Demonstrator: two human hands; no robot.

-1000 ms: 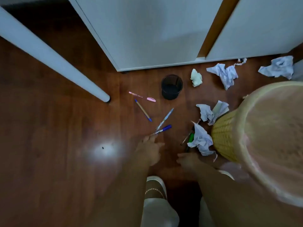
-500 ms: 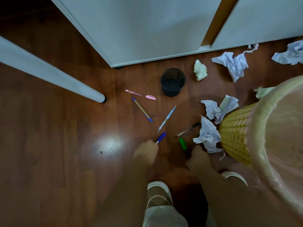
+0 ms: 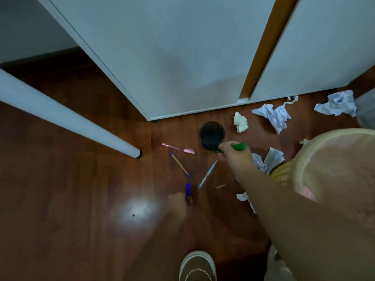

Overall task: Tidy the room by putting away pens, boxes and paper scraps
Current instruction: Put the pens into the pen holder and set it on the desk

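My right hand [image 3: 236, 159] grips a green marker [image 3: 239, 146] just beside the rim of a black mesh pen cup [image 3: 212, 135] on the wooden floor. Lower down, my left hand [image 3: 178, 204] is closed on a blue-capped pen [image 3: 188, 189]. Loose on the floor lie a pink pen [image 3: 178, 148], a tan pen with blue ends [image 3: 180, 165], a light blue pen [image 3: 207, 175] and a short dark pen [image 3: 220, 187]. Crumpled paper scraps [image 3: 273, 115] lie near the cabinet, another scrap [image 3: 336, 103] at far right, and a pale wad [image 3: 240, 122] by the cup.
A yellow wicker waste basket [image 3: 332, 165] stands at right, with more crumpled paper [image 3: 272, 159] against its side. White cabinet doors [image 3: 182, 57] fill the back. A white table leg [image 3: 60, 118] slants down at left. My shoe [image 3: 197, 266] is at the bottom.
My right hand has picked up the green marker from the floor and carried it up to the pen cup. My left hand has stayed closed on the blue-capped pen.
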